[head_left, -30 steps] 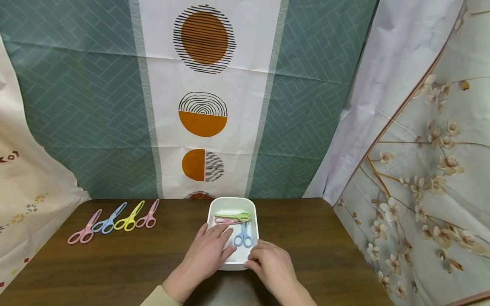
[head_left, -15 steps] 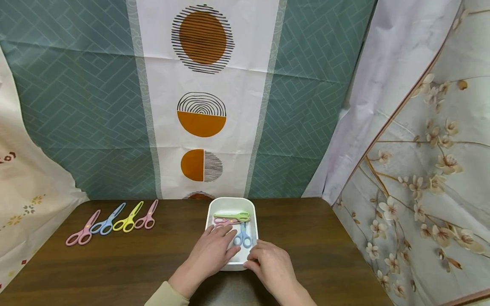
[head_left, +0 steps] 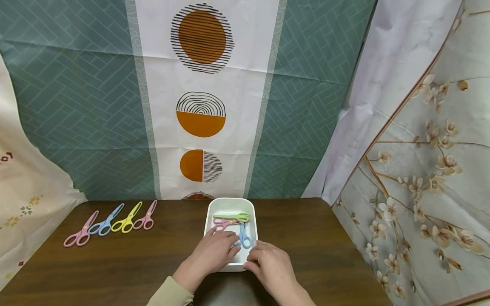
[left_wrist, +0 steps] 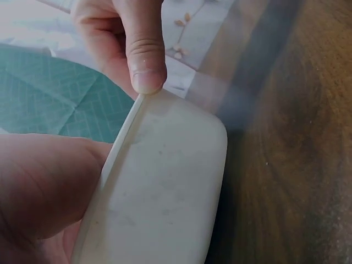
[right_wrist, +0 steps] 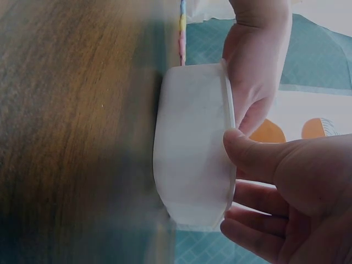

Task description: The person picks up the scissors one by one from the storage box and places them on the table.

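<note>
A white plastic tray (head_left: 229,205) stands on the table, with green scissors (head_left: 239,217), pink scissors (head_left: 223,222) and blue scissors (head_left: 245,238) inside. My left hand (head_left: 215,251) reaches over the tray's left side, fingers extended down into it. Its fingertips overlap a handle loop of the blue scissors, and the wrist view does not show what lies under them. With thumb and fingers, my right hand (head_left: 271,263) grips the tray's rim at the near right corner. The right wrist view shows that thumb (right_wrist: 239,144) on the rim, fingers on the other side.
Toward the back left of the dark wooden table (head_left: 325,250) lie pink scissors (head_left: 82,231), blue scissors (head_left: 105,223), yellow scissors (head_left: 127,220) and another pink pair (head_left: 145,218), in a slanting row. A patterned curtain (head_left: 99,106) hangs behind the table.
My left hand has shifted slightly to the right and deeper over the tray, now covering part of the blue scissors' handle. My right hand keeps its hold on the rim.
</note>
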Tool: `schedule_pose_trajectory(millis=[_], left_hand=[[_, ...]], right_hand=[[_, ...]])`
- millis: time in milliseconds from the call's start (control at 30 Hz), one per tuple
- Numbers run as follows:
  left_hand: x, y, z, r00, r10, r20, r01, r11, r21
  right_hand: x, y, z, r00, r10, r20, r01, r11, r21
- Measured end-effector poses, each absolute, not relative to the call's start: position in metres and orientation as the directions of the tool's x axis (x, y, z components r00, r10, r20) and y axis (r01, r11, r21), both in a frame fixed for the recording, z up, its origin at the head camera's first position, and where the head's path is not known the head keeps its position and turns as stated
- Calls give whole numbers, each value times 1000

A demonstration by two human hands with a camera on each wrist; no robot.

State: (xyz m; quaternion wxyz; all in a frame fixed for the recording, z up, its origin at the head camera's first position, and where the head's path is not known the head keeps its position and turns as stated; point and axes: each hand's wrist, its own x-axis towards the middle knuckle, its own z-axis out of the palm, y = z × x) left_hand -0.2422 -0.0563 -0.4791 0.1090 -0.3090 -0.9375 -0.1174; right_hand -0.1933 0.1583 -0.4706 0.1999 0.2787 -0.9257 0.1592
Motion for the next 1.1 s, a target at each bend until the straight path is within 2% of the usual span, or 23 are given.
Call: schedule_pose_trajectory(millis=[400, 767, 1100], left_hand=[[-245, -57, -480, -760, 590, 273, 639, 755, 148], [-244, -58, -477, -786, 563, 256, 608, 778, 156], [-245, -61, -479, -766, 594, 246, 640, 742, 201]], right_hand=[[-193, 158, -471, -761, -453, 465, -581, 795, -177], [-194, 158, -471, -766, -455, 454, -580, 795, -181], [-193, 158, -471, -762, -458, 457, -584, 792, -179]])
